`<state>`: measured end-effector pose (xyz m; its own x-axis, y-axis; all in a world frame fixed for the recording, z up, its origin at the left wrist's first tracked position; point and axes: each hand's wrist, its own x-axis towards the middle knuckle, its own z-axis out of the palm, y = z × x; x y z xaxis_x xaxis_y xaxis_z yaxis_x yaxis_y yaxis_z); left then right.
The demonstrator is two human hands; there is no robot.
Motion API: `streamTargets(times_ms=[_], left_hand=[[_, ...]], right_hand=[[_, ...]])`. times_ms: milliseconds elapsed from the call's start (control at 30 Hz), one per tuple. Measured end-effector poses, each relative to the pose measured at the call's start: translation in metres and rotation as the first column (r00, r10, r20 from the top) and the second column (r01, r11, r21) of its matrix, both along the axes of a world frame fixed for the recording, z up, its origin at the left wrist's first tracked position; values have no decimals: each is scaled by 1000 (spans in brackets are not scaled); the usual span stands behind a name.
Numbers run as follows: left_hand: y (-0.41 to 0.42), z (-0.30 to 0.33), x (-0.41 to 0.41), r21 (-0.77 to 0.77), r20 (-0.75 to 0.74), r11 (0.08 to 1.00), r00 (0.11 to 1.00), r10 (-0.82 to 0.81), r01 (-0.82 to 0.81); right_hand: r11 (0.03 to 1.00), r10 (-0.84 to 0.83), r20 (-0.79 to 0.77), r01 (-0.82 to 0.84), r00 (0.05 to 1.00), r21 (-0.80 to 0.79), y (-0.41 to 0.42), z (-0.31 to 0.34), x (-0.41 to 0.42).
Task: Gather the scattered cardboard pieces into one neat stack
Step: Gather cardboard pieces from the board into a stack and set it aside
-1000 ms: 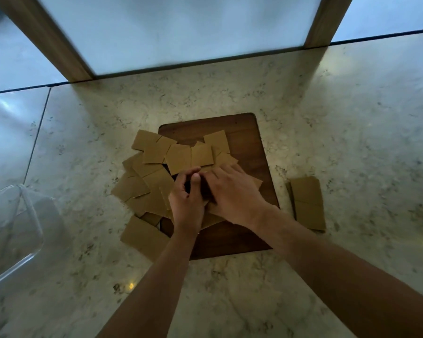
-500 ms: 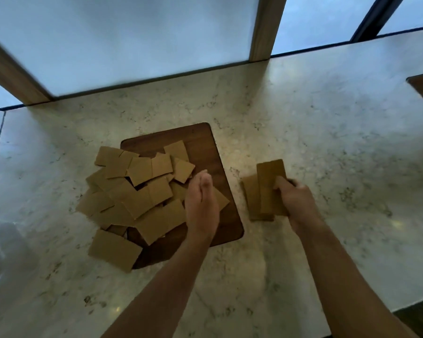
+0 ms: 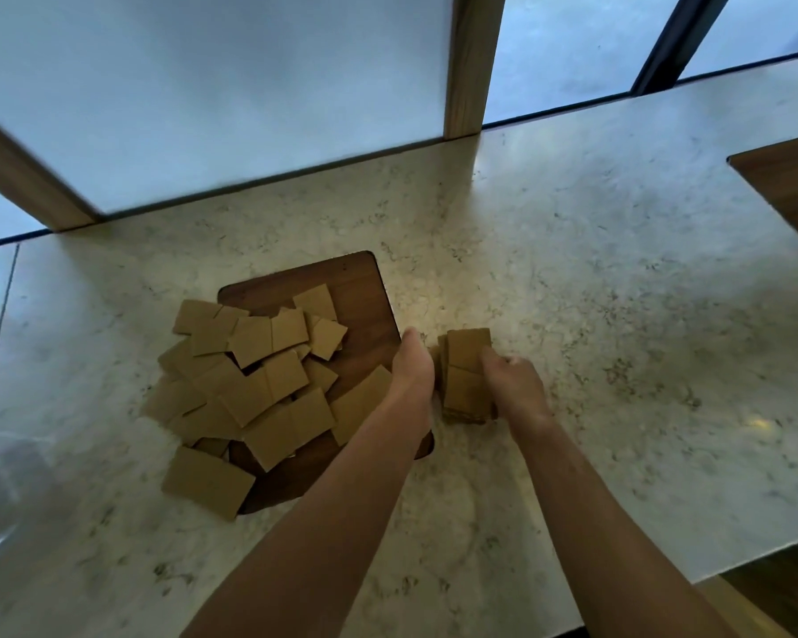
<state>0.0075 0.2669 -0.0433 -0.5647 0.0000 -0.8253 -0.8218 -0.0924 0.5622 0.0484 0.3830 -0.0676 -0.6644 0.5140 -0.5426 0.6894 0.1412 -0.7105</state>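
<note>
Several tan cardboard pieces (image 3: 254,384) lie scattered in an overlapping heap across the left part of a dark wooden board (image 3: 360,287) and onto the marble counter. To the right of the board, a small stack of cardboard pieces (image 3: 464,375) stands on the counter. My right hand (image 3: 514,389) grips the stack's right side, fingers curled over its top. My left hand (image 3: 413,366) is held flat and edge-on against the stack's left side, fingers together and pointing away from me.
The marble counter (image 3: 595,315) stretches wide to the right of the stack. A dark wooden surface (image 3: 793,186) juts in at the far right. A clear plastic container (image 3: 5,490) sits blurred at the left edge. Frosted window panes with wooden posts (image 3: 473,62) line the back.
Both hands left the scattered heap. My right hand carried pieces to the stack on the right, and my left hand has moved right until it is against the stack's left side.
</note>
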Motion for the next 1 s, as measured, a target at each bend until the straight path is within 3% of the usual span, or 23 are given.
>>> streamTargets(times_ms=[267, 467, 633, 1000], left_hand=[[10, 1, -3, 41, 65, 998, 997, 41, -44], [9, 5, -2, 138, 121, 990, 992, -18, 1], [15, 5, -2, 101, 104, 995, 994, -32, 21], [-8, 21, 5, -4, 5, 1000, 1000, 2, -2]], right_hand=[[977, 127, 67, -136, 990, 163, -7, 7, -5], [975, 185, 37, -188, 982, 119, -20, 11, -1], [987, 149, 19, -150, 989, 64, -18, 12, -3], [976, 129, 99, -144, 987, 162, 2, 12, 5]])
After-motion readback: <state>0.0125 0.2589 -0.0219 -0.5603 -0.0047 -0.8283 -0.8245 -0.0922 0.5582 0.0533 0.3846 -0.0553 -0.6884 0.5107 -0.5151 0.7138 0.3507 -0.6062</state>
